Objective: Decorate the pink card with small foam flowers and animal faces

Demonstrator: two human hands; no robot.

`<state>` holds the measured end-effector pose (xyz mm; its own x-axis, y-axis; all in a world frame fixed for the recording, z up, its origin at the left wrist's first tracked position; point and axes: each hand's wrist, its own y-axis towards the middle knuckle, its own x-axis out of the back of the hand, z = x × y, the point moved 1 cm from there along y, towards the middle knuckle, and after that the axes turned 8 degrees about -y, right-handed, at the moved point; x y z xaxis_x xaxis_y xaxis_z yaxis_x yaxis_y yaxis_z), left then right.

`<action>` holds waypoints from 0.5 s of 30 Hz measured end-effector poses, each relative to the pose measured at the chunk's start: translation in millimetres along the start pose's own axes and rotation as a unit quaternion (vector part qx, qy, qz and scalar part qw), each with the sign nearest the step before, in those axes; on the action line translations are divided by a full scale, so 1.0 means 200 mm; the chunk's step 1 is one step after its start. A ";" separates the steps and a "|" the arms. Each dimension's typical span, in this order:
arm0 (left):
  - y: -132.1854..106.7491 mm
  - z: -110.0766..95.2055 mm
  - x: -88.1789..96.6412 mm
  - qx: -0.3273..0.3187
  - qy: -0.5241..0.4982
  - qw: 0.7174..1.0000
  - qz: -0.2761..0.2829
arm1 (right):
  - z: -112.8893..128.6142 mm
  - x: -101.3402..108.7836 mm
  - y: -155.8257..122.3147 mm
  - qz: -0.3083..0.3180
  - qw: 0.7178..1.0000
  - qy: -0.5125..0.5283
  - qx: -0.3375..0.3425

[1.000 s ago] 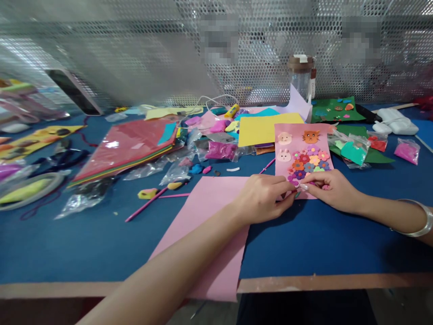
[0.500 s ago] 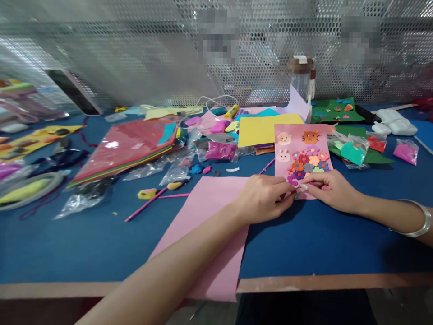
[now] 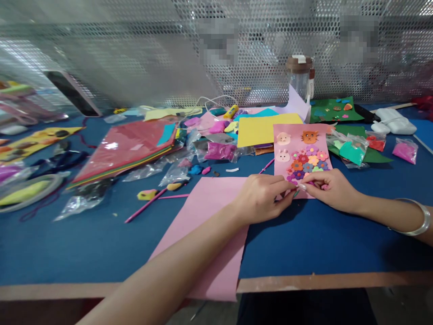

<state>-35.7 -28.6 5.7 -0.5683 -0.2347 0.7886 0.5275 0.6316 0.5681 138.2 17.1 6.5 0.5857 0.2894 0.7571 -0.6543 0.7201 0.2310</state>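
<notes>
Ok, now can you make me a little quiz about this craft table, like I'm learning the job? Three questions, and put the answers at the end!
1. True or false: the orange cat face is higher up the decorated pink card than the flowers.

2. Where do the fingertips of the left hand and the right hand meet?
A) At the yellow sheet
B) At the lower part of the decorated pink card
C) At the phone

3. Fill the gap: the clear bottle near the metal mesh has a ____ lid.

Key: 1. True. 2. B. 3. Brown.
</notes>
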 end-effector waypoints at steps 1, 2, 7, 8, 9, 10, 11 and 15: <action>0.00 0.00 0.00 -0.002 0.005 1.000 -0.016 | 0.00 0.00 0.00 -0.006 1.000 -0.001 0.001; 0.00 0.00 0.00 -0.007 0.011 0.999 -0.030 | 0.00 0.00 0.00 -0.010 1.000 -0.001 0.003; -0.01 0.01 -0.01 -0.017 0.017 0.999 -0.047 | 0.00 0.00 0.00 -0.015 1.000 -0.001 0.003; -0.01 0.01 -0.01 -0.017 0.015 0.999 -0.045 | 0.00 0.00 0.00 -0.015 1.000 0.001 0.002; 0.00 0.01 -0.01 -0.017 0.013 0.999 -0.043 | 0.00 0.00 0.00 -0.013 1.000 0.003 0.001; 0.00 0.01 0.00 -0.018 0.013 0.999 -0.044 | -0.01 0.00 0.00 -0.010 1.000 0.006 -0.001; 0.00 0.01 0.00 -0.019 0.013 0.999 -0.045 | -0.01 0.00 0.00 -0.007 1.000 0.008 -0.003; 0.00 0.00 0.01 -0.016 0.009 0.999 -0.043 | -0.01 -0.01 0.00 0.002 1.000 0.015 -0.004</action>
<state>-35.9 -28.7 7.3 -0.6018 -0.3002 0.7401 0.4975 0.5840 0.6415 138.2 17.6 5.0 0.5969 0.3115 0.7394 -0.6537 0.7231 0.2231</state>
